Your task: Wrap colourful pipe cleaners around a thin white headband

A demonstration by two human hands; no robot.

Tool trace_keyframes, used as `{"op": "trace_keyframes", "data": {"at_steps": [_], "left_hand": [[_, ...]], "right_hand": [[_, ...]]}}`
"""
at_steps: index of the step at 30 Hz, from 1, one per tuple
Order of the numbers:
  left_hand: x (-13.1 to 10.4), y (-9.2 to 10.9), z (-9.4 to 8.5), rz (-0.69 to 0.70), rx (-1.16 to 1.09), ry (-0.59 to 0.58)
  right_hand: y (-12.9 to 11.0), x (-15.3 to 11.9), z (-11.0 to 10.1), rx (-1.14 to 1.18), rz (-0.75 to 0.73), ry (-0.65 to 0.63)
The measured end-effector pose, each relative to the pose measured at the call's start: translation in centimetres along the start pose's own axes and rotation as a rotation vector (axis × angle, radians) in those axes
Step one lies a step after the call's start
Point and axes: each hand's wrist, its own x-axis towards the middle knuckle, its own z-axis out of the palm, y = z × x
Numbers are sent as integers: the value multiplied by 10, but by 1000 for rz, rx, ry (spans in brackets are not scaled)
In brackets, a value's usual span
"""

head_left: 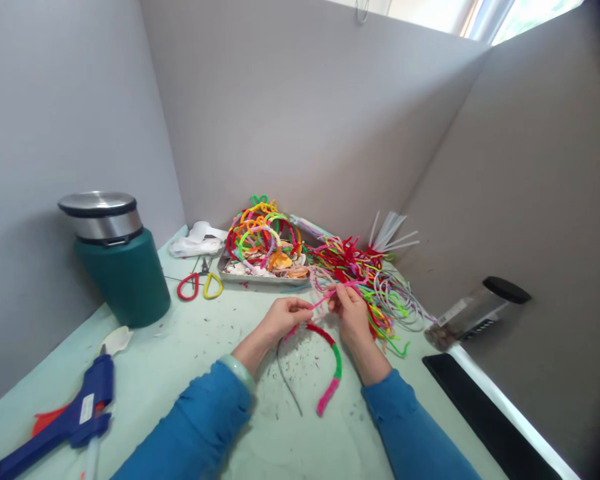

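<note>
A pink pipe cleaner (323,299) is stretched between my two hands above the table. My left hand (283,319) pinches it near its left part, and my right hand (351,312) grips it farther right, with fingers closed. Just below them lies a headband (337,360); its right side is wrapped in red, green and pink fuzzy material, while its left side is a bare thin grey band. Part of the headband's top is hidden near my left fingers.
Behind my hands are a metal tray (260,279) of shells and colourful loops, and piled pipe cleaners (347,260). Scissors (213,285), a green flask (125,280) and a blue glue gun (93,393) stand or lie left. A clear jar (473,313) is right.
</note>
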Motion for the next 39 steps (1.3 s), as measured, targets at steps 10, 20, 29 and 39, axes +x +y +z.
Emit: {"op": "trace_keyframes", "data": {"at_steps": [10,20,29,39], "left_hand": [[9,-6,-3,95,-69,199],[7,-1,-2,103,-89,180],[12,-10,-3,199,106,188],[0,5,-3,38,-130,215]], "right_hand": [[-6,-4,3,-80,-21,-91],[19,-10,9,-441,-145,-265],[19,-11,11,-334,-83,-252],[-13,1,-18,-879,-200,-114]]}}
